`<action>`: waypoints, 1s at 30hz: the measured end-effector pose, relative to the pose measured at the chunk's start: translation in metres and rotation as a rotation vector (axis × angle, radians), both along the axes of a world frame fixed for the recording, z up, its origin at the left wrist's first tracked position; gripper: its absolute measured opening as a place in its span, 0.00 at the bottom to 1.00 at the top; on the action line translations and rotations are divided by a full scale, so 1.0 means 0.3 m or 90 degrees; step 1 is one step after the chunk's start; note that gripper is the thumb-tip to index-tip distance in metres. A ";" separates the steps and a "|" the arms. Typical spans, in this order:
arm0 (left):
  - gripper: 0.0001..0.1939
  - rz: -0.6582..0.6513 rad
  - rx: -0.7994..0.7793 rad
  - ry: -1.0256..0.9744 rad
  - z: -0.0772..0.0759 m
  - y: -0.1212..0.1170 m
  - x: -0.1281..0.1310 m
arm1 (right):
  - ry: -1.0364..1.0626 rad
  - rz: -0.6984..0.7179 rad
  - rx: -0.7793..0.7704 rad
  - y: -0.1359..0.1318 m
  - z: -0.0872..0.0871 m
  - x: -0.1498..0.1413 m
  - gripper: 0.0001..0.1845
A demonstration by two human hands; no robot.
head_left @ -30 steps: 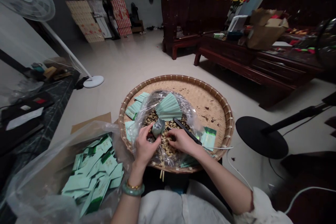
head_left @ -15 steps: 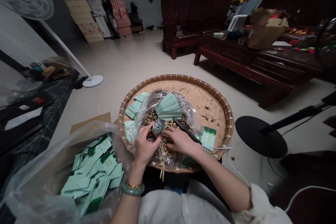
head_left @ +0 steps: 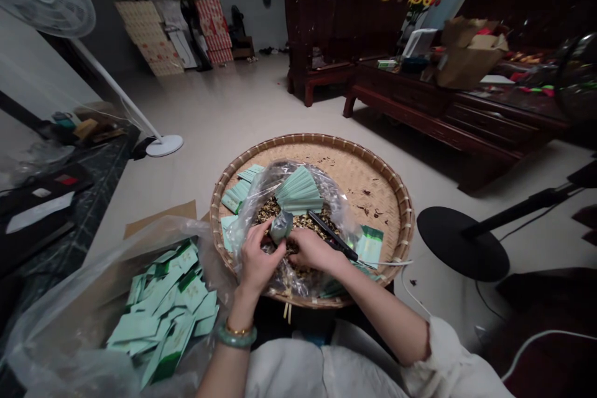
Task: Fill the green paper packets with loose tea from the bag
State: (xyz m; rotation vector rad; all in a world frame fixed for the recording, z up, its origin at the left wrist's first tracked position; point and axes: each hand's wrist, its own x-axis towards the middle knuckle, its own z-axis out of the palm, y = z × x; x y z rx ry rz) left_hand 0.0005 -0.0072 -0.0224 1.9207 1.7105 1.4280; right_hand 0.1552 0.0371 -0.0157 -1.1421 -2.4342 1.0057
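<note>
My left hand (head_left: 262,256) grips a small pale sachet (head_left: 282,227), held upright with its mouth open. Close against the sachet's right side is my right hand (head_left: 311,250), fingers curled together; what they hold, if anything, is hidden. Below both hands lies a loose dried mix (head_left: 298,264) of dark and yellowish bits in a clear plastic bag (head_left: 247,208). A fanned stack of light green sachets (head_left: 299,191) rests on the mix. Beside my right hand lies a long black tool (head_left: 331,235) with a white cord (head_left: 387,262).
A round woven bamboo tray (head_left: 373,165) holds the bag, more green sachets (head_left: 372,242) and scattered dark bits. At left, a large plastic bag (head_left: 69,298) contains many green packets (head_left: 163,305). A white fan (head_left: 165,145), a black stand base (head_left: 464,242) and a wooden table (head_left: 420,106) stand around.
My right hand has moved slightly left, up against the sachet, and its fingers have drawn together. My left hand keeps its hold on the sachet.
</note>
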 end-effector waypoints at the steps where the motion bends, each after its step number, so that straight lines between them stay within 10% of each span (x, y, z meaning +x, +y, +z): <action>1: 0.22 0.000 -0.001 -0.001 0.000 0.000 0.000 | 0.014 -0.004 -0.002 -0.002 -0.002 0.004 0.19; 10: 0.22 -0.006 -0.016 -0.003 -0.001 0.000 -0.005 | 0.168 -0.122 -0.024 0.019 -0.002 0.087 0.08; 17: 0.23 -0.038 -0.003 0.020 0.004 0.004 0.019 | 0.339 -0.220 -0.113 0.032 0.109 0.158 0.11; 30: 0.24 -0.038 0.034 0.068 0.004 0.000 0.064 | 0.255 -0.140 0.195 -0.008 0.268 0.111 0.06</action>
